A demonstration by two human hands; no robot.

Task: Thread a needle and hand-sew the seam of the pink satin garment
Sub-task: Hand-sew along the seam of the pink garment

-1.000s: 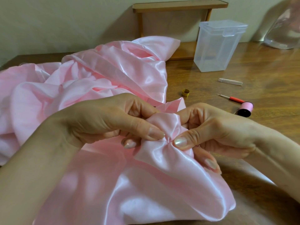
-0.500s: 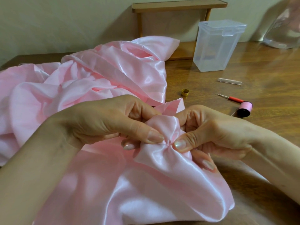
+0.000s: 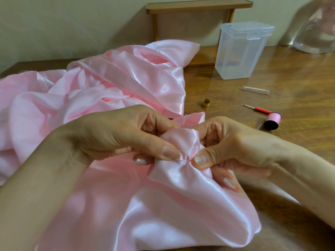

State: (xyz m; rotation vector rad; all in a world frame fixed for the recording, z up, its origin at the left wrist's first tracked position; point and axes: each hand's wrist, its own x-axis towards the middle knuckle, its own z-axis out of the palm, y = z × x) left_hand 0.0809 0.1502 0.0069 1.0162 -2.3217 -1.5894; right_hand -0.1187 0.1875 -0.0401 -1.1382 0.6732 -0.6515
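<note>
The pink satin garment (image 3: 112,91) lies crumpled over the left and middle of the wooden table (image 3: 290,84). A bunched fold of it (image 3: 181,140) is gathered between both hands. My left hand (image 3: 116,134) pinches the fold from the left with thumb and fingers. My right hand (image 3: 233,147) pinches it from the right, the two thumb tips almost touching at the gathered point. No needle or thread is plainly visible between the fingers. A pink thread spool (image 3: 272,121) lies on the table to the right.
A red-handled seam ripper (image 3: 257,109) lies beside the spool. A clear needle tube (image 3: 255,90), a gold thimble (image 3: 206,102) and a clear lidded plastic box (image 3: 241,51) stand further back. A small wooden shelf (image 3: 197,6) and a glass vessel (image 3: 317,33) are by the wall.
The two thumbs have closed in toward each other, bunching the satin fold tighter. Both hands stay in nearly the same place.
</note>
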